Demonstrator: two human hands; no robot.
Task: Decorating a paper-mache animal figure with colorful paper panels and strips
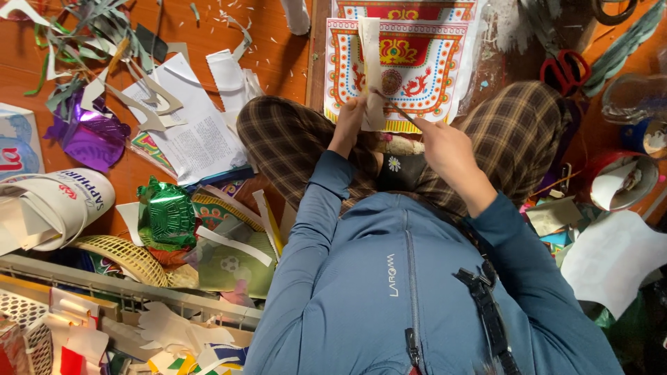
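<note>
With the left hand (349, 119) pinching the pale paper strip (371, 66) upright above the lap and the right hand (445, 146) closed on a thin tool (393, 105) touching its edge, keep the strip taut and advance the blade slowly.

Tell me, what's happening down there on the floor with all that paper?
A person sits cross-legged on an orange floor, amid paper scraps. The left hand holds up a pale paper strip, while the right hand works a thin tool against it; the tool is too slim to identify. A colourful printed sheet lies in front, and red-handled scissors lie unused nearby.
</note>
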